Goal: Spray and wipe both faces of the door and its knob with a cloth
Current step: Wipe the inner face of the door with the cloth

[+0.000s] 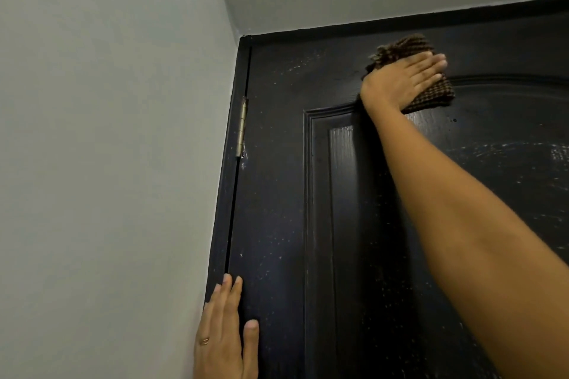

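A dark, near-black panelled door [277, 194] fills the right half of the view, seen from below toward its top edge. My right hand [403, 80] is stretched up high and presses a brown knobbly cloth [431, 95] flat against the door's upper part, fingers straight. Cloth shows above and below the hand. My left hand [224, 332] rests flat with straight fingers on the door's hinge-side edge and frame, low in the view; a ring is on one finger. Pale streaks and specks mark the door face. The knob and any spray bottle are out of view.
A brass hinge [241, 129] sits on the door's left edge. A dark frame [221, 209] borders the door. A grey wall [107, 163] stands at left and a grey strip of wall [369, 0] runs above the door under the ceiling.
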